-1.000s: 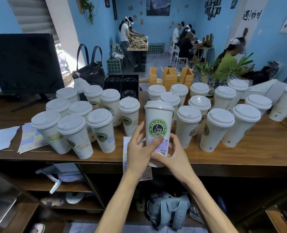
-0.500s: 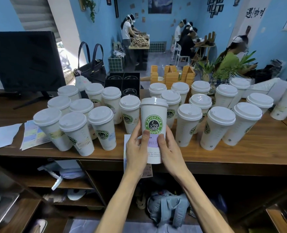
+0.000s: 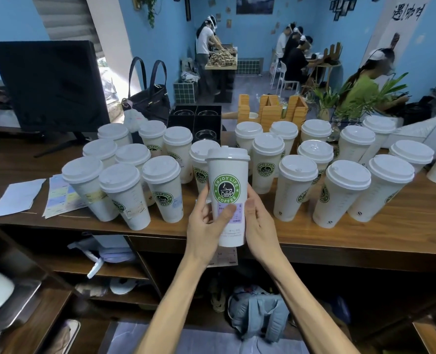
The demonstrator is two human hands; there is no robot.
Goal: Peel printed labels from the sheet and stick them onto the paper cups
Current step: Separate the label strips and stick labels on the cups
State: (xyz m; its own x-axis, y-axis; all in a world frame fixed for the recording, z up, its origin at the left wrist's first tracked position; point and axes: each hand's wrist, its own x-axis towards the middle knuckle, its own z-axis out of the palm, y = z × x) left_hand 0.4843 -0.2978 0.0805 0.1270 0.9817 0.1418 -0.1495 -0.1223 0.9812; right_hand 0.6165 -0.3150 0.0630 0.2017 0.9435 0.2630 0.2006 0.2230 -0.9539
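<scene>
I hold a tall white lidded paper cup [image 3: 227, 175] with a green "Enjoy Life Coffee" logo upright above the counter's front edge. My left hand [image 3: 206, 223] grips its left side, and the thumb presses on a pale purple printed label [image 3: 238, 213] stuck below the logo. My right hand [image 3: 259, 221] grips the cup's right side. A label sheet [image 3: 224, 259] lies on the counter behind and below the cup, mostly hidden. More label sheets [image 3: 63, 198] lie at the left.
Many lidded cups stand on the wooden counter [image 3: 365, 233], a cluster at the left [image 3: 125, 190] and another at the right [image 3: 344, 190]. A black monitor [image 3: 50, 85], a handbag [image 3: 150, 98] and a black box of glasses [image 3: 196, 118] stand behind. Open shelves lie below.
The cup has shifted slightly left and turned upright in both hands. My left thumb has slid onto the label, and my right hand moved from the front to the cup's side.
</scene>
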